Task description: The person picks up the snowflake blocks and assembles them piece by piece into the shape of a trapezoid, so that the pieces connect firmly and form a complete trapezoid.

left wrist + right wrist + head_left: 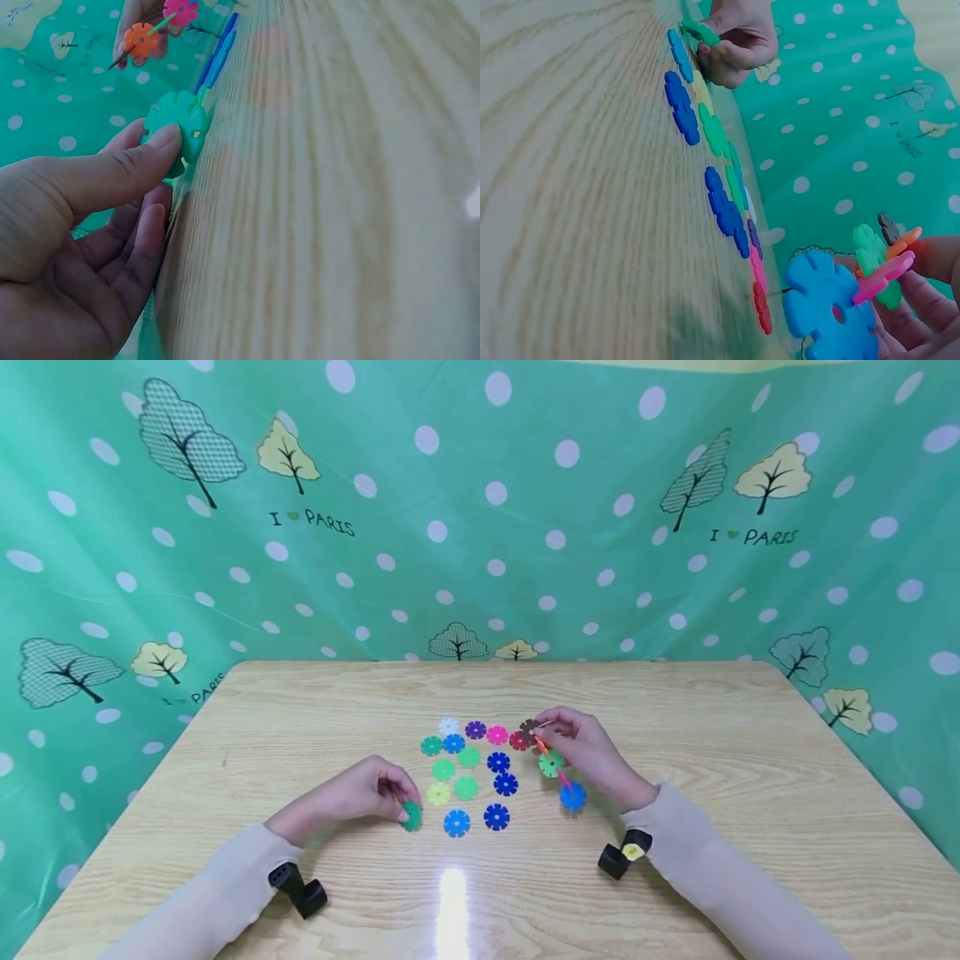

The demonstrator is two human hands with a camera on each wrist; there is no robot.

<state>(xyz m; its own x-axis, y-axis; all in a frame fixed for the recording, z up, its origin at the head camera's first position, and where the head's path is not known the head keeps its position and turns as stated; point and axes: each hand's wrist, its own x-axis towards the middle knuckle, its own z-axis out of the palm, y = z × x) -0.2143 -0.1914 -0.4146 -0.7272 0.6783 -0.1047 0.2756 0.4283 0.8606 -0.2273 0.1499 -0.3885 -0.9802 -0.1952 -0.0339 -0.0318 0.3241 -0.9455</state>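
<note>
My left hand [367, 789] pinches a green notched plastic disc [411, 817] near the table, left of the loose discs. In the left wrist view, the thumb lies across the face of this flower-shaped disc [184, 124]. At the right, my right hand [592, 752] holds a chain of interlocked notched discs. The right wrist view shows its blue disc [825, 300] in front, joined to a pink disc [885, 277], then a light green disc [866, 247], an orange disc [904, 241] and a dark brown disc [887, 227]. Fingers partly hide the orange end.
Loose discs lie flat between the hands: several dark blue ones [497, 817], a light blue one [457, 823], greens [443, 769], a yellow one [438, 793], white [448, 727], purple [476, 730], pink [497, 735] and red [519, 741]. A polka-dot green curtain [495, 568] hangs behind the wooden table [300, 693].
</note>
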